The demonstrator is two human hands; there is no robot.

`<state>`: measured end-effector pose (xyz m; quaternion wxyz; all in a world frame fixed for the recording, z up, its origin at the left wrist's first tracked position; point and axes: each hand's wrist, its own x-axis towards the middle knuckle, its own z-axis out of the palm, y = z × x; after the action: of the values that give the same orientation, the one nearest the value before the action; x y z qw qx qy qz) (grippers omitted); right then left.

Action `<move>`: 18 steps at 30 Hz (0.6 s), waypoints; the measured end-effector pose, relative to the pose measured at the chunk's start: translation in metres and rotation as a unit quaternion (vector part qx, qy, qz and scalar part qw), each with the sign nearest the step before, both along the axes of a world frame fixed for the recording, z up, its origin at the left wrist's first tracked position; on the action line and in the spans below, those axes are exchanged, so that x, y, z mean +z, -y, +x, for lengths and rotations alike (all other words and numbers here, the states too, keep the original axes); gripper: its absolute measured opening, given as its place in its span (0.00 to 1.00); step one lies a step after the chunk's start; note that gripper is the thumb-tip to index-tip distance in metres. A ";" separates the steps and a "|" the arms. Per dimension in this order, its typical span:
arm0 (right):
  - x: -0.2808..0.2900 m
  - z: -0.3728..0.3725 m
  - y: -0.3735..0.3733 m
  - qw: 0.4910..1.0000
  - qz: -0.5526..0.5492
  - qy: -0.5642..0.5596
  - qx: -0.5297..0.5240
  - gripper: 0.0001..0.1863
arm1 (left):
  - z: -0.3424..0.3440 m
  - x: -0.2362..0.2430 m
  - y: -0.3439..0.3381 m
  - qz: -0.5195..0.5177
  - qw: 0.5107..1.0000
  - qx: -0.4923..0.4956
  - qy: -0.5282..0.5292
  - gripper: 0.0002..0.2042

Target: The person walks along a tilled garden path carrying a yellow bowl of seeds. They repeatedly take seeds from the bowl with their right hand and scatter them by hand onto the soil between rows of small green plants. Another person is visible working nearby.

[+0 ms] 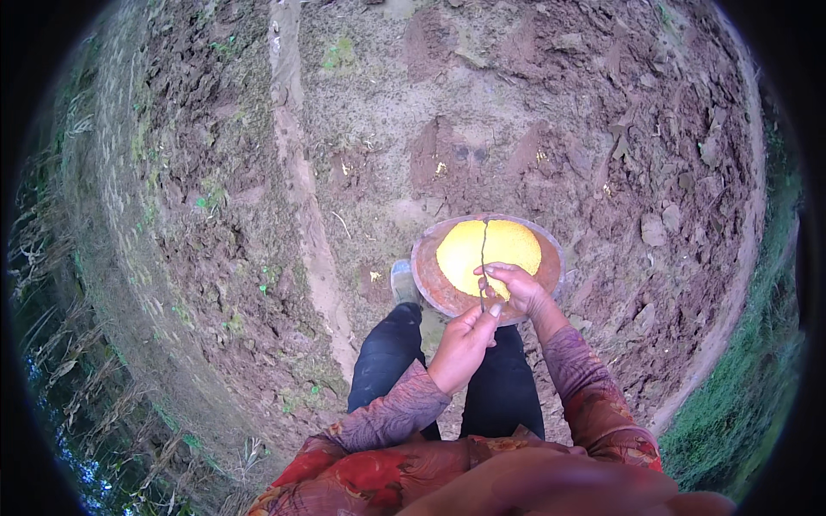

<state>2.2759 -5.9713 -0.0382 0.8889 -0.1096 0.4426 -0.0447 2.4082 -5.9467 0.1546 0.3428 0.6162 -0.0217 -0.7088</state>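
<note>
In front of my legs is a shallow round reddish-brown basin (pixel 434 273) with a heap of bright yellow granules (pixel 508 241) in it. A thin dark cord-like strand (pixel 483 243) runs across the basin from its far rim toward my hands. My left hand (pixel 465 347) pinches the near end of this strand over the basin's near edge. Just above and to the right, my right hand (pixel 516 288) has its fingers curled in at the strand, over the yellow granules. Whether the strand is fixed to the rim, I cannot tell.
Brown tilled soil (pixel 370 232) surrounds me, with shallow pits (pixel 439 155) holding small yellow bits. A pale narrow strip (pixel 301 189) runs along the ground at left. Dry stalks (pixel 77 344) stand far left, green grass (pixel 731 430) at right. My shoe (pixel 403 280) is beside the basin.
</note>
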 end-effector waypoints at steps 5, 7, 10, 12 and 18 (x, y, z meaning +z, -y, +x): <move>0.039 0.028 0.046 0.997 0.070 0.031 0.005 0.15 | 0.045 -0.010 0.014 0.004 0.999 0.041 -0.006 0.10; 0.050 0.043 0.073 0.998 0.053 0.027 -0.030 0.15 | 0.064 -0.019 0.021 0.017 0.999 0.036 0.012 0.11; 0.059 0.070 0.128 0.995 0.001 0.037 -0.089 0.13 | 0.096 -0.037 0.036 0.006 0.999 0.024 0.024 0.11; 0.057 0.096 0.172 0.990 -0.048 0.016 -0.131 0.12 | 0.121 -0.046 0.041 -0.007 1.000 0.016 0.025 0.12; 0.038 0.191 0.295 0.953 -0.159 -0.047 -0.253 0.14 | 0.193 -0.045 0.053 0.027 0.998 -0.008 0.058 0.11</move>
<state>2.4668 -6.2662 -0.0004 0.7980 -0.1361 0.4838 -0.3326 2.6011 -6.0001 0.1100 0.3185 0.6649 -0.0271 -0.6751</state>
